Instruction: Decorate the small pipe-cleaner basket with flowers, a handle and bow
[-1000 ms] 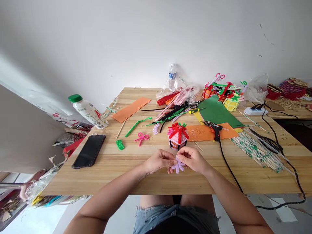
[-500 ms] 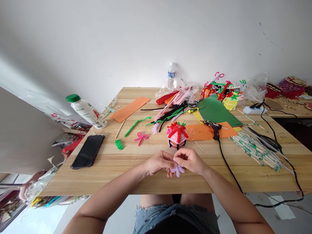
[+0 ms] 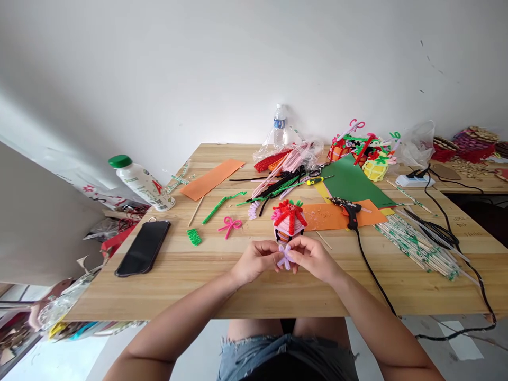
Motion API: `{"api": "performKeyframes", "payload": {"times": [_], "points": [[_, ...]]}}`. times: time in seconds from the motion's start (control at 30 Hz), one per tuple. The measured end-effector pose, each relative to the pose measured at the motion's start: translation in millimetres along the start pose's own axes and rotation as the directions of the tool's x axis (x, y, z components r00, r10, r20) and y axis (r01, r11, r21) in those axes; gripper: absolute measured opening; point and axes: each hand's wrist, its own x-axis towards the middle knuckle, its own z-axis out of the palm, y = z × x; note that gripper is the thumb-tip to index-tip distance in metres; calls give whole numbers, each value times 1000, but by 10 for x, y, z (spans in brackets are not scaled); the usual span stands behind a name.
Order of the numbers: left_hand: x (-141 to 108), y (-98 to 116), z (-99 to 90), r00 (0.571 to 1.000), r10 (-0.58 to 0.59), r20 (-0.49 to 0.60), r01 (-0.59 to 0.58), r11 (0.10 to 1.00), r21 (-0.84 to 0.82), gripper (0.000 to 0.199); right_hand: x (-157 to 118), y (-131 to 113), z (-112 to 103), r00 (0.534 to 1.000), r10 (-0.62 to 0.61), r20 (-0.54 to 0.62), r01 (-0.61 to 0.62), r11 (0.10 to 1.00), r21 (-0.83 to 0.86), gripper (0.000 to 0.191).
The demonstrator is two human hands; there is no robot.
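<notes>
Between my two hands is a small lavender pipe-cleaner flower [image 3: 284, 257], its petals facing up toward me. My left hand [image 3: 257, 260] pinches it from the left, and my right hand [image 3: 311, 257] grips its right side with thumb and fingers. Just beyond my fingertips stands a little pipe-cleaner house [image 3: 289, 219] with a red and pink roof; its lower part is partly hidden by my hands. To the left lie a pink pipe-cleaner bow [image 3: 230, 225], a green coiled piece [image 3: 194, 236] and a green wrapped stem [image 3: 216, 209].
A black hot glue gun [image 3: 351, 214] rests on orange card at right, its cord running off the front edge. Wrapped sticks [image 3: 416, 246] lie beyond it. A phone [image 3: 143, 247] and white bottle [image 3: 141, 182] are at left. Loose pipe cleaners [image 3: 283, 172] lie at the back.
Both hands have lifted slightly away from me toward the house. The flower has turned from hanging below the fingers to facing up, now held from both sides.
</notes>
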Motion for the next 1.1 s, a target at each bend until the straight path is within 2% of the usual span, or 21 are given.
{"api": "performKeyframes", "payload": {"times": [0.33, 0.63, 0.77, 0.93, 1.1], "points": [[-5, -5, 70, 998, 35, 44, -35, 999, 3, 38, -2, 22, 97, 992, -93, -81, 83, 990, -113, 30], [-19, -19, 100, 998, 6, 56, -3, 999, -38, 39, -21, 94, 123, 967, -239, -88, 215, 951, -220, 27], [-13, -34, 77, 998, 0, 55, 0, 1000, 0, 39, -20, 49, 100, 982, -182, -54, 167, 964, -209, 22], [6, -106, 47, 994, -67, 88, 61, 996, 63, 41, -8, 0, 48, 989, -146, 5, 139, 934, -328, 23], [8, -120, 47, 998, -49, 42, 47, 998, 47, 42, 8, 66, 25, 998, -52, -41, 42, 979, -198, 28]]}}
